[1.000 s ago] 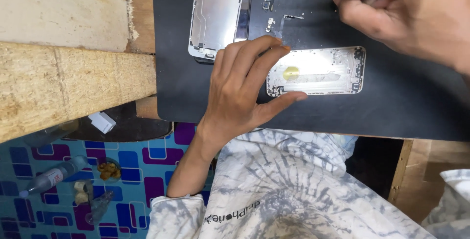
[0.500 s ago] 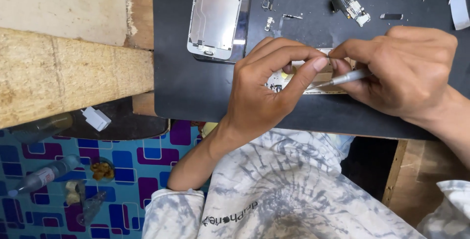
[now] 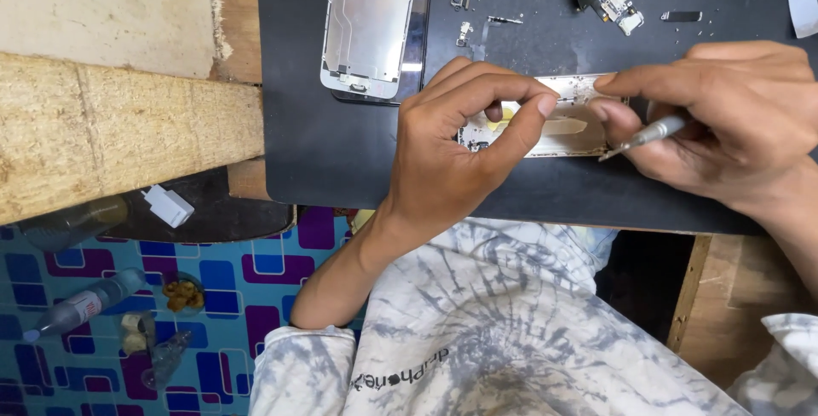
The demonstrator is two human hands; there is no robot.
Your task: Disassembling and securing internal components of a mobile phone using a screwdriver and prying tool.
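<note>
Both hands [image 3: 460, 139] [image 3: 724, 114] partly hide phone housing [image 3: 562, 122].

Mostly hidden under both hands: silver phone rear housing [image 3: 545, 122]. Cut off at top edge: silver screen frame [image 3: 368, 20].
</note>
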